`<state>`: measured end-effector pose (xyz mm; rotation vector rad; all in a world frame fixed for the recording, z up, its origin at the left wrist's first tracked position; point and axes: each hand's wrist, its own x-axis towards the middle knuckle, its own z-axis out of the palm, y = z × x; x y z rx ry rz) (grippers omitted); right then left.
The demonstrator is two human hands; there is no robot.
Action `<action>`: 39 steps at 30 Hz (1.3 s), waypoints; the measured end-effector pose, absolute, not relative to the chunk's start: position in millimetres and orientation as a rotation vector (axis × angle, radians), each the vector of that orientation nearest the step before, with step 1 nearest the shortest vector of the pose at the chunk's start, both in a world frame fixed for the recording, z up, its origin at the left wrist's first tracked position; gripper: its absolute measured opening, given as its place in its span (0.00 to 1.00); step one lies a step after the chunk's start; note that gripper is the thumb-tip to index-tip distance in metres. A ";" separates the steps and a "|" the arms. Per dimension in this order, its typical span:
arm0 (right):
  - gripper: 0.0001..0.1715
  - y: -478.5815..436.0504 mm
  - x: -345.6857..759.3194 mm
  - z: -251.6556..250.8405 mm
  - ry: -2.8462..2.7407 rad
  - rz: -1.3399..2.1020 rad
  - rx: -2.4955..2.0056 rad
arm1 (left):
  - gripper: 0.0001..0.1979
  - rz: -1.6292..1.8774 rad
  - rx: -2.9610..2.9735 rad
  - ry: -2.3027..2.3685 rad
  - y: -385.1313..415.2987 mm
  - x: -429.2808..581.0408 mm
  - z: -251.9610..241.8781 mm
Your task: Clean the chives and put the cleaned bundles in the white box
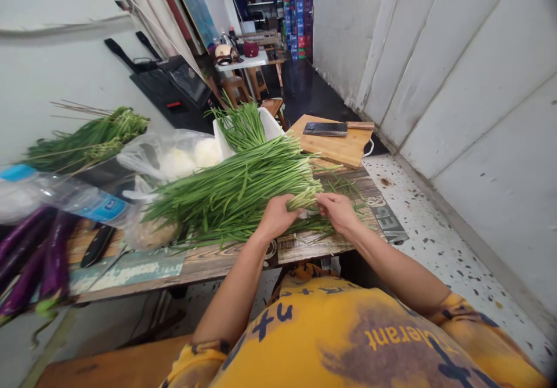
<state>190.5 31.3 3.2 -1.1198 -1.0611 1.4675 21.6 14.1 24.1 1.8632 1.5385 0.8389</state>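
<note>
A big bundle of long green chives point(235, 188) lies across the wooden table point(204, 260), its pale cut ends pointing right. My left hand point(277, 215) is closed around the stem ends of the bundle. My right hand point(337, 209) pinches the same stem ends from the right side. A few loose green stalks point(343, 186) lie on the table just beyond my hands.
A wooden cutting board point(337, 144) with a cleaver point(331, 128) sits behind the chives. Purple eggplants point(35, 260), a water bottle point(82, 201), a black-handled knife point(96, 244), plastic bags point(169, 155) and more greens point(87, 138) fill the left. White wall on the right.
</note>
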 end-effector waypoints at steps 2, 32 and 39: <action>0.18 32.3 198.2 6.0 -1.198 1.326 -1.200 | 0.09 0.833 1.865 1.529 13.8 22.5 25.0; 0.17 62.7 204.1 -4.2 -2.572 -0.099 -1.480 | 0.09 1.130 1.642 1.560 16.9 15.7 27.5; 0.14 58.2 206.5 -4.0 -2.557 -0.345 -1.360 | 0.10 1.095 1.687 1.626 17.9 18.6 22.1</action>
